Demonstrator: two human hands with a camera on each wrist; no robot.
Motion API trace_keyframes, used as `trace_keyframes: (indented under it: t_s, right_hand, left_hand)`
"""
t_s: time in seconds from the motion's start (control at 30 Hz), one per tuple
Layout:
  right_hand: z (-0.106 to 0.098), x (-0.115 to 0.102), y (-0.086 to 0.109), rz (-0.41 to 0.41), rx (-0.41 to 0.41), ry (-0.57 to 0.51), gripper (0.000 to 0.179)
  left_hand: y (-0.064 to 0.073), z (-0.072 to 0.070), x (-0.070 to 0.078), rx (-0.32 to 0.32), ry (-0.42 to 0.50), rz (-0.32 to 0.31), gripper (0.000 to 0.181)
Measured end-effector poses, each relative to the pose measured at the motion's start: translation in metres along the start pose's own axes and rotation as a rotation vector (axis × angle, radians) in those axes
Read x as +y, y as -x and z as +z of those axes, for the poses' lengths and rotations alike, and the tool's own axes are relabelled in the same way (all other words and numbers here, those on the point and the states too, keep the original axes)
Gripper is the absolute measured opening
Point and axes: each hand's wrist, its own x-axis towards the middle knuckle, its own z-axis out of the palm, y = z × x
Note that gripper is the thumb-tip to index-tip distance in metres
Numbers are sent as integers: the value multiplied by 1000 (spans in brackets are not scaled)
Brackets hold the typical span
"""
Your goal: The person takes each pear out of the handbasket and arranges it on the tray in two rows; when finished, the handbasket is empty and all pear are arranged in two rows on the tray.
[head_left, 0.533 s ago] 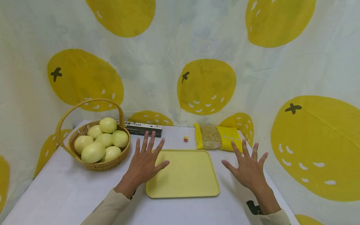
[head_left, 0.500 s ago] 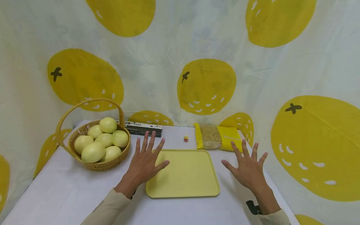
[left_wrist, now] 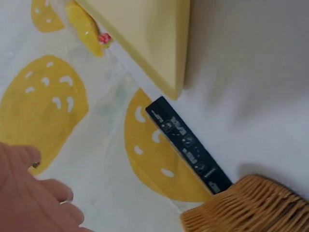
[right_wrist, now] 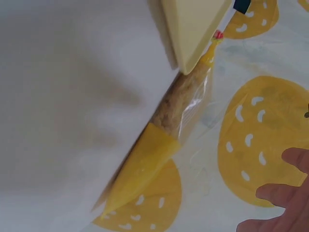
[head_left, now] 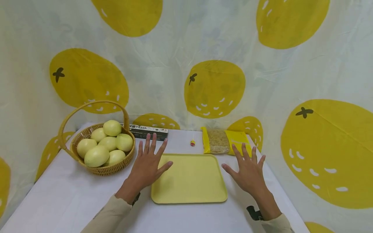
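Note:
My left hand point(head_left: 146, 167) is spread with straight fingers over the left edge of a pale yellow tray point(head_left: 190, 179). Its fingertips overlap the black pasta box point(head_left: 151, 133) in the head view. My right hand point(head_left: 249, 173) hovers with fingers apart just right of the tray, nearest to a yellow bag of pasta point(head_left: 218, 141) with a clear window. Neither hand holds anything. Between box and bag lies a small lollipop point(head_left: 192, 143) in a red and yellow wrapper. The left wrist view shows the box point(left_wrist: 186, 145) beside the basket's woven side point(left_wrist: 251, 208).
A wicker basket point(head_left: 106, 170) with a tall arched handle stands at the left, piled with several pale green round fruits point(head_left: 96, 156). A white cloth covers the table point(head_left: 186, 220). Behind it hangs a curtain point(head_left: 163, 81) printed with large yellow fruits.
My right hand has shifted left, closer to the tray. The left hand has moved slightly left and up in the head view. The objects on the table stay where they were.

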Motion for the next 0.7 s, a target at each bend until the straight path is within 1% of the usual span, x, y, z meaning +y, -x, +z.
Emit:
trace_keyframes:
  t_s: [0.03, 0.13, 0.33, 0.47, 0.6, 0.63, 0.7]
  right_hand:
    - [1, -3, -1, -7, 7, -3, 95]
    - [5, -15, -7, -34, 32, -30, 95]
    - [10, -38, -15, -96, 120, -140, 94]
    - [15, -52, -20, -148, 184, -196, 90]
    - [19, -67, -25, -194, 210, -261, 87]
    - [19, -71, -26, -203, 209, -273, 86]
    - [20, -78, -27, -224, 210, -294, 86]
  left_hand:
    - [1, -1, -2, 9, 10, -15, 89]
    - [5, -3, -10, 78, 33, -62, 90]
    - [17, -9, -29, 308, 90, -138, 95]
    - [27, -12, -43, 451, 97, -174, 98]
    - [39, -16, -57, 577, 111, -215, 99]
    - [42, -17, -60, 612, 130, -222, 100]
    - [49, -20, -66, 665, 136, -245, 100]
